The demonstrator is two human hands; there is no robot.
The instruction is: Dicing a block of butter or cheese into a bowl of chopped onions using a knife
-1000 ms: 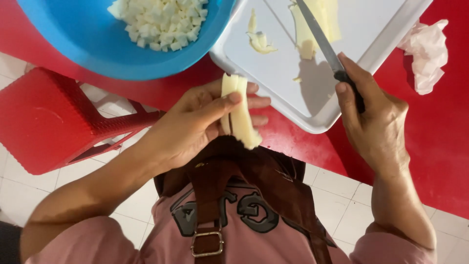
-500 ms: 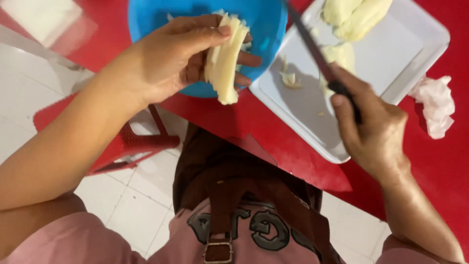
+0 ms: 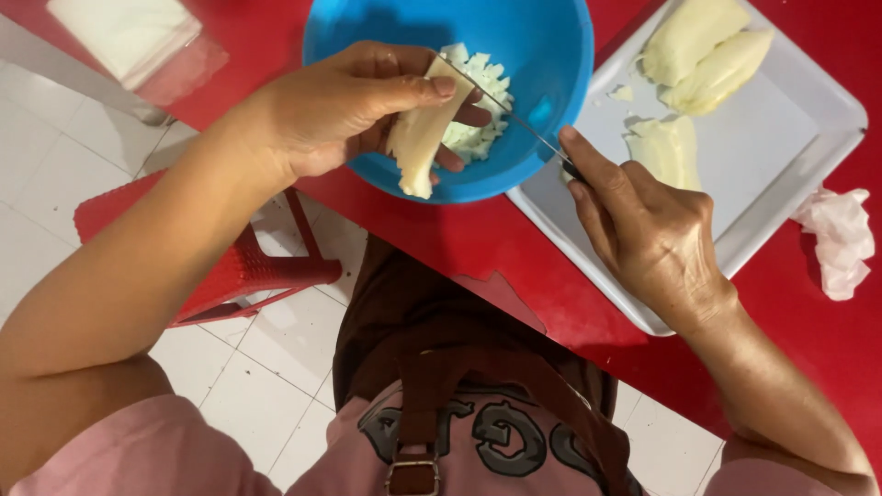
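Red tabletop (image 3: 441, 243) runs diagonally across the view; white floor tiles (image 3: 266, 349) and a red plastic stool (image 3: 230, 266) sit below its near edge.

Left hand (image 3: 340, 110): fingers closed around a pale, peeled strip of vegetable (image 3: 421, 133), thumb on top, strip held upright-tilted over the near rim of the blue bowl (image 3: 551, 55). Lower end of the strip hangs just past the rim.

Right hand (image 3: 648, 230): closed on the dark handle of a thin knife (image 3: 514, 118), index finger extended along it. Blade reaches across the bowl and touches the top of the strip.

Chopped white pieces (image 3: 478, 119) lie in the bowl, behind the strip. Bowl stands close to the table's near edge and touches the white rectangular tray (image 3: 790, 138) on its right. Tray holds three larger pale pieces (image 3: 698, 55) toward its far side; its near half is bare. Tray's near corner sits under the right wrist. Crumpled tissue (image 3: 836, 239) lies right of the tray. Folded white cloth (image 3: 119, 32) lies far left, well apart.
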